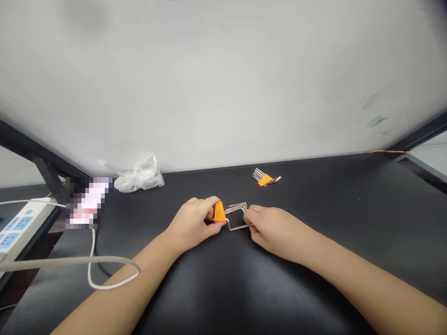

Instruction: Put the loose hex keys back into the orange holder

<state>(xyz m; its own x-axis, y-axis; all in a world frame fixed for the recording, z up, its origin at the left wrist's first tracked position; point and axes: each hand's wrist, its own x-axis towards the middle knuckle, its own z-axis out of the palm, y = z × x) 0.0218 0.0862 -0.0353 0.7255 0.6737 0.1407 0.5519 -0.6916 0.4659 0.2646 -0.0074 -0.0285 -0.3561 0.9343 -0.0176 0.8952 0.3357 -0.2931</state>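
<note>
My left hand (195, 222) is closed on an orange hex key holder (220, 212), thumb below and fingers above. Several silver L-shaped hex keys (237, 207) stick out of the holder to the right, their bent ends near my right fingers. My right hand (267, 226) is closed on a larger hex key (240, 227), whose short bent end touches or nearly touches the holder's lower right corner. Whether that end sits in the holder I cannot tell. Farther back on the table lies a second orange holder (265, 179) with several silver keys in it.
A tied clear plastic bag (139, 176) lies by the wall at the back left. Left of it stands a blurred-out screen (89, 202). A white power strip (21, 223) and a looping white cable (115, 260) are at the left. The black table (223, 288) meets a pale wall behind.
</note>
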